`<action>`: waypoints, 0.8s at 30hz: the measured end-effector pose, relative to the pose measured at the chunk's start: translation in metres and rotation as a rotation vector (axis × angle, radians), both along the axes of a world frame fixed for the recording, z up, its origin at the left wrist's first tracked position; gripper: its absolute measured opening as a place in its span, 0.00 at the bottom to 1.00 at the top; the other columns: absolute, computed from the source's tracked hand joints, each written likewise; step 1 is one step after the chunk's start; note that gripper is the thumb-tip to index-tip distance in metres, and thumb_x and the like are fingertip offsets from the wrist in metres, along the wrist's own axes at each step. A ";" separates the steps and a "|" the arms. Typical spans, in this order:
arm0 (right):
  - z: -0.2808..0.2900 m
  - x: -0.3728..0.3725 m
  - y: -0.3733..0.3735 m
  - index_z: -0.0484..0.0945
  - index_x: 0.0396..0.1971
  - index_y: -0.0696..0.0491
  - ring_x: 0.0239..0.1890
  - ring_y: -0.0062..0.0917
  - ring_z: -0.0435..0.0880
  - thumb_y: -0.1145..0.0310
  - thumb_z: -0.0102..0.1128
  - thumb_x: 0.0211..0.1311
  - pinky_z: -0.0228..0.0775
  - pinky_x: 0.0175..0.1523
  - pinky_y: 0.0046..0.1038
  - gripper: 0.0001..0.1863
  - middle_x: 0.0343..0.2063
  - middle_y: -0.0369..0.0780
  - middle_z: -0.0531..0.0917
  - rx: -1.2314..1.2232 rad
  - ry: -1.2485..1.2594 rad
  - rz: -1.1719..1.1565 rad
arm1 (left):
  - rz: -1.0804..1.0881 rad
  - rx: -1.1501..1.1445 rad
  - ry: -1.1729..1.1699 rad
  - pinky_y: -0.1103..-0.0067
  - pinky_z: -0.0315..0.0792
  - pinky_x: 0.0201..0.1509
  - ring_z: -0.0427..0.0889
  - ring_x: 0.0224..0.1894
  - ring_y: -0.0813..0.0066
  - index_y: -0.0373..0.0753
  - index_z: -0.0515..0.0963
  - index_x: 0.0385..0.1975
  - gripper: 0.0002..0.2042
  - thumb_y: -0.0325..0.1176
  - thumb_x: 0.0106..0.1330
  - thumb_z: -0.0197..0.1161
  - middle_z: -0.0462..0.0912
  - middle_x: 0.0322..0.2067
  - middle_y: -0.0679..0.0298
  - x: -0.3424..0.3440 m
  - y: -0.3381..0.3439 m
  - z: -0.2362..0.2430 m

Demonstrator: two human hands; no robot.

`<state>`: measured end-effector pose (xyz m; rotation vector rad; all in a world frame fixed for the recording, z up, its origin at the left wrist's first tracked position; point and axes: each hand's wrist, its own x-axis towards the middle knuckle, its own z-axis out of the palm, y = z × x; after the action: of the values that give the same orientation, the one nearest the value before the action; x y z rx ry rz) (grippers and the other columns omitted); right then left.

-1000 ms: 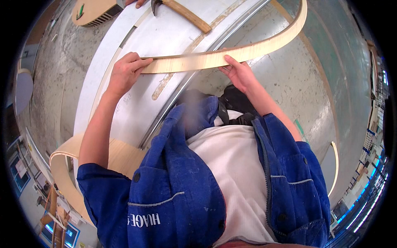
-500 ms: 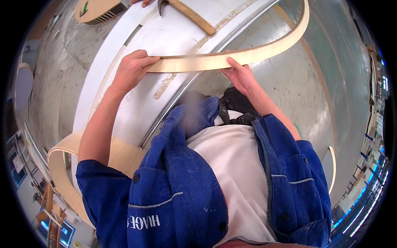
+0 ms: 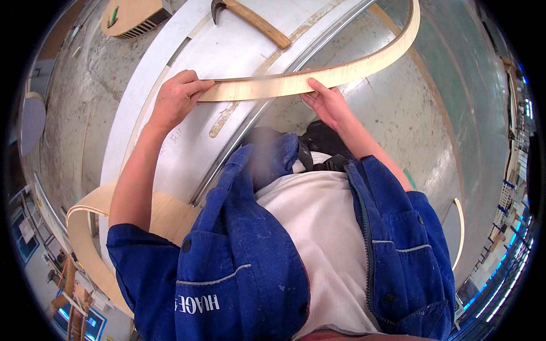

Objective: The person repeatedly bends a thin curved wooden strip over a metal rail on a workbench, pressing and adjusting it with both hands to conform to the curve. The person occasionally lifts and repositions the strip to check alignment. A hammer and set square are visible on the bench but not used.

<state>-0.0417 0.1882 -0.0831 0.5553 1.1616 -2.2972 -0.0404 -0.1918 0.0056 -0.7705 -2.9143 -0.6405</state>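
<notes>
Two hands are employed to hold one long, curved wooden strip (image 3: 341, 71) above and across the white surface (image 3: 239, 62): its left end is pinched narrowly between thumb and fingers of the left hand (image 3: 177, 99), while its lower edge is cradled by the right hand (image 3: 328, 104), whose thumb is laid on the broad face just beyond the surface's near edge, lined with a metal rail (image 3: 227, 154). By this spacing, the end is presumably steadied and the weight of the free curve, extended past that edge, is shared. Whether the surface is touched by the strip cannot be told. Toward the surface's far edge a hammer (image 3: 259, 25) is laid, apart from the strip, probably so that the space around both hands is left unobstructed.
</notes>
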 end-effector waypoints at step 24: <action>-0.003 -0.003 0.005 0.73 0.62 0.50 0.58 0.27 0.79 0.68 0.65 0.71 0.72 0.67 0.38 0.21 0.54 0.37 0.82 0.006 -0.002 0.012 | 0.080 0.171 -0.188 0.70 0.76 0.38 0.82 0.32 0.62 0.41 0.88 0.41 0.11 0.22 0.60 0.69 0.81 0.29 0.60 0.010 0.013 0.007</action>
<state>-0.0450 0.1932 -0.0861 0.5512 1.1685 -2.2834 -0.0300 -0.1783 0.0126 -0.6016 -2.9839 -0.9891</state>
